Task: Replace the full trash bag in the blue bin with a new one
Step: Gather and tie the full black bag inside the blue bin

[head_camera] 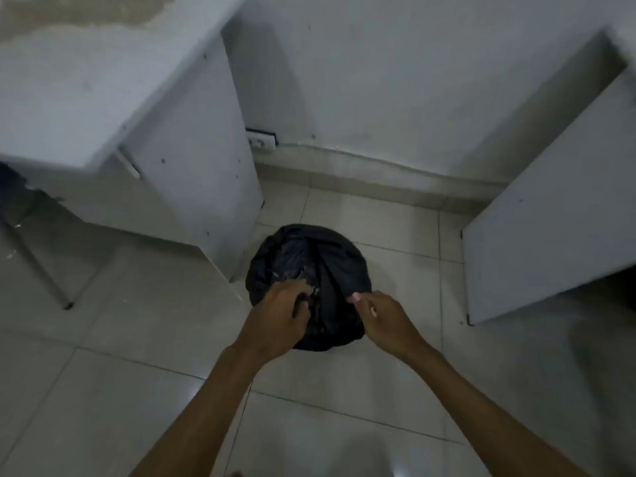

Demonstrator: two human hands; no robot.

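The step in hand looks like the first one: gathering the black trash bag [309,266] at its mouth so it can be lifted out. The bag covers the whole top of the bin, which stands on the tiled floor [144,373] near the wall's skirting, between two white cabinets; the bin's blue shell is hidden under the plastic, so its colour cannot be checked here. The left hand [278,318] has its fingers curled into crumpled plastic at the near rim. The right hand [382,318] pinches a fold of the bag between thumb and fingers beside it. What fills the bag cannot be seen. Next, I judge, both hands need to bunch the mouth shut and pull straight up. No new bag is in view.
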